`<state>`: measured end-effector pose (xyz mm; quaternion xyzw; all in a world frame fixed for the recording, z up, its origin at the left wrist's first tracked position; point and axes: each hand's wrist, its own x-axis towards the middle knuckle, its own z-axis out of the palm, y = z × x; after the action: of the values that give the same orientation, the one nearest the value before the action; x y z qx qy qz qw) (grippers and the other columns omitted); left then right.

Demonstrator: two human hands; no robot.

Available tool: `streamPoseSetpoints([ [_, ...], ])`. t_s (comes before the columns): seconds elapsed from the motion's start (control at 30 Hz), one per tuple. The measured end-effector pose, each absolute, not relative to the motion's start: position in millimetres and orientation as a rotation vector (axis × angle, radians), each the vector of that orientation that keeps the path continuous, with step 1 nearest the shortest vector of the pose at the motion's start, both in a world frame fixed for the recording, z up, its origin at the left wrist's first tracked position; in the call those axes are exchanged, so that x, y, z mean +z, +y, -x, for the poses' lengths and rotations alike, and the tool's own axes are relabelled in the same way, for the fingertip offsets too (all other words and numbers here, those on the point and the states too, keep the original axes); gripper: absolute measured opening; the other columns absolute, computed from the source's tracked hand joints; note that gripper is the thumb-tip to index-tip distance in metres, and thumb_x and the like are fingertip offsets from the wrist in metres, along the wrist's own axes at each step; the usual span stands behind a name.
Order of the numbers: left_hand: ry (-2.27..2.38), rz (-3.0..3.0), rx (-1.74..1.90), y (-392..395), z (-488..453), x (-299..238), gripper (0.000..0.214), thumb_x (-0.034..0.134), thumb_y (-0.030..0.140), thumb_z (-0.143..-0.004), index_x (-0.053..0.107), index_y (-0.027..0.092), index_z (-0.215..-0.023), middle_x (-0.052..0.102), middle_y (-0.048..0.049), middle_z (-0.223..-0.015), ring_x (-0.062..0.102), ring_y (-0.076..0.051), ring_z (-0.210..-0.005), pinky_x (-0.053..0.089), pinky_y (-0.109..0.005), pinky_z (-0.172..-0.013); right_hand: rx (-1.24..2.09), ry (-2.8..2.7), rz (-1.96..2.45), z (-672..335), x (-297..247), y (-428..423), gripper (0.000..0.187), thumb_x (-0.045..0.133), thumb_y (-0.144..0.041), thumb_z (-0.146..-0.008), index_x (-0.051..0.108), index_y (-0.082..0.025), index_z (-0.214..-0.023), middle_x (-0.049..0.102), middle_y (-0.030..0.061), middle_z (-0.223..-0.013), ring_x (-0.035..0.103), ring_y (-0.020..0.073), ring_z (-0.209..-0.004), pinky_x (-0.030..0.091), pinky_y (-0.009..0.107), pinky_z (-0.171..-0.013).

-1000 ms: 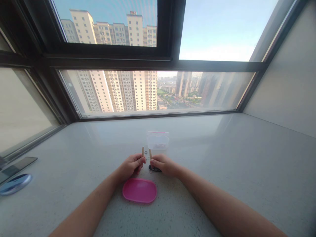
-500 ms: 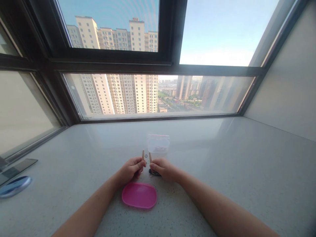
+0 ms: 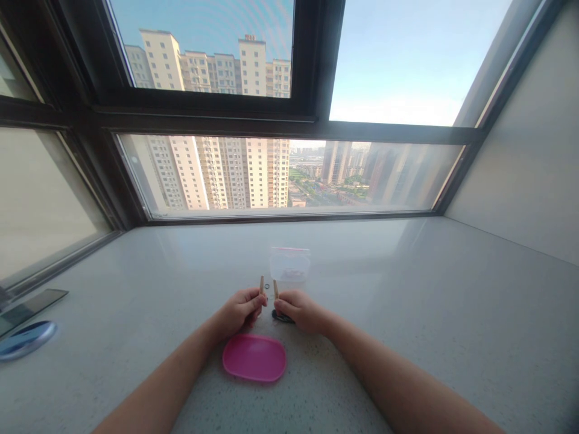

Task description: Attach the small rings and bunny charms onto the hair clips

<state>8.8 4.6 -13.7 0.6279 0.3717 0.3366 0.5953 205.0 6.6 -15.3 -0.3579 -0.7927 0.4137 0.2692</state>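
Note:
My left hand [image 3: 244, 308] is closed, its thumb and fingers pinching a slim tan wooden piece [image 3: 261, 283] that points upward. Facing it across a narrow gap, my right hand [image 3: 301, 308] pinches a second slim wooden piece [image 3: 275, 288], also upright. The two pieces do not touch; their lower parts are covered by my fingers. A tiny dark ring [image 3: 266, 286] lies just beyond the gap. Partly under my right hand is a black object [image 3: 283, 316] whose kind I cannot make out. Nearer to me, a pink oval tray or lid [image 3: 254, 358] lies below both hands.
A clear plastic container [image 3: 290, 263] with something small in it stands behind my hands. On the far left lie a blue-silver oval object [image 3: 28, 340] and a flat dark glassy panel [image 3: 36, 307]. Dark window frames [image 3: 289, 218] border the speckled white counter [image 3: 452, 325].
Both hands keep their grip and position on the wooden pieces. The view has shifted very slightly; nothing else has visibly moved.

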Motion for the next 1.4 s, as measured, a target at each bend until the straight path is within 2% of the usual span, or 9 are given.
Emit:
streamPoseSetpoints([
  [0.8, 0.836, -1.438, 0.789, 5.6, -7.9, -17.7, 0.03, 0.049, 0.044, -0.078, 0.051, 0.015, -0.078, 0.042, 0.0062, -0.048, 0.034, -0.005, -0.037, 0.027, -0.018, -0.038, 1.217, -2.091, 0.952, -204.3, -12.1, 4.9, 0.033, 0.04, -0.039, -0.082, 0.046, -0.013, -0.064, 0.034, -0.004, -0.053, 0.029, 0.0067, -0.049, 0.023, 0.02, -0.046],
  [1.4, 0.858, -1.469, 0.783, 4.4, -7.9, -16.0, 0.028, 0.048, 0.043, -0.079, 0.051, 0.015, -0.078, 0.042, 0.0068, -0.048, 0.035, -0.005, -0.036, 0.026, -0.017, -0.037, 1.102, -2.141, 0.98, -206.0, -11.9, 4.8, 0.032, 0.037, -0.038, -0.084, 0.046, -0.013, -0.065, 0.034, -0.0039, -0.053, 0.029, 0.0071, -0.05, 0.023, 0.019, -0.046],
])
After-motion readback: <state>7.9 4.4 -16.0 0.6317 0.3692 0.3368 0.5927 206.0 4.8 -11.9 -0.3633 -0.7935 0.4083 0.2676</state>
